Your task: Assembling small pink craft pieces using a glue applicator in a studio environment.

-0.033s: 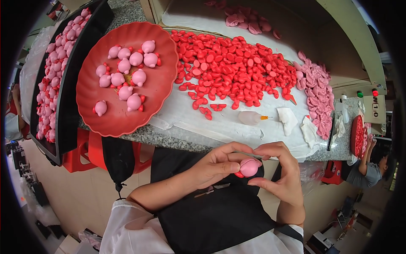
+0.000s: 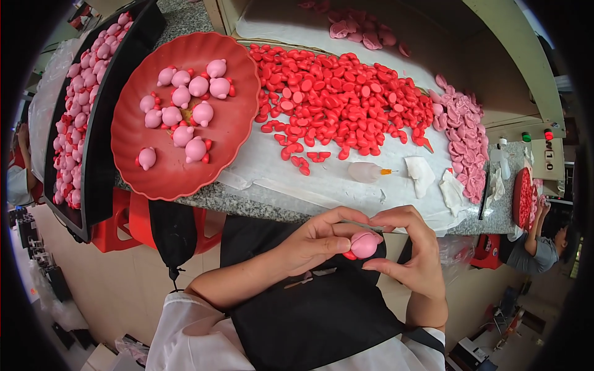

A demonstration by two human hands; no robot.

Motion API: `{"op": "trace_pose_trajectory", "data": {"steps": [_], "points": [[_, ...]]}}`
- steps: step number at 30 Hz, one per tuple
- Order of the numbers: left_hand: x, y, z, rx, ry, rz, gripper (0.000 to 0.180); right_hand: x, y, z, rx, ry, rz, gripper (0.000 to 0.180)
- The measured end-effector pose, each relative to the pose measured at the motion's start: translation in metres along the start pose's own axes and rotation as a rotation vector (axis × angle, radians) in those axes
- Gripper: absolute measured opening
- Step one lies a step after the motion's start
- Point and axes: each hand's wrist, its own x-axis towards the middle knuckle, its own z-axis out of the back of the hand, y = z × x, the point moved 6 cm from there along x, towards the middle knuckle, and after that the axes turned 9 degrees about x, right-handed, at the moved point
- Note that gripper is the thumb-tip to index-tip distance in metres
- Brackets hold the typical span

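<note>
Near the table's front edge, my left hand (image 2: pixel 312 247) pinches a small toy figure (image 2: pixel 366 245) between thumb and fingers. The figure has a round, glossy pink body with a red piece at its lower left. My right hand (image 2: pixel 424 263) curves around the figure's right side, thumb and fingers spread apart. Its fingertips come close to my left fingertips above the figure; whether they touch is unclear. Similar pink-and-red figures lie on a red scalloped plate (image 2: pixel 133 167) to the left.
Loose red pieces (image 2: pixel 346 93) are heaped on white paper (image 2: pixel 278 167). A pile of pink pieces (image 2: pixel 464 136) lies to the right. A small bottle with an orange tip (image 2: pixel 365 172) and crumpled tissue (image 2: pixel 419 176) lie near the front. A filled black tray (image 2: pixel 102 130) stands far left. Another person (image 2: pixel 539 250) sits at right.
</note>
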Motion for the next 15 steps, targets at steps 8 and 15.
{"op": "trace_pose_trajectory", "data": {"steps": [8, 15], "points": [[0.0013, -0.0002, -0.0004, 0.024, -0.005, -0.030, 0.046, 0.0051, 0.0032, -0.0037, 0.037, 0.078, -0.018, 0.048], [0.0004, -0.0021, -0.0012, 0.074, -0.014, -0.011, 0.047, 0.0065, 0.0030, -0.0071, 0.005, 0.160, -0.053, 0.039]]}}
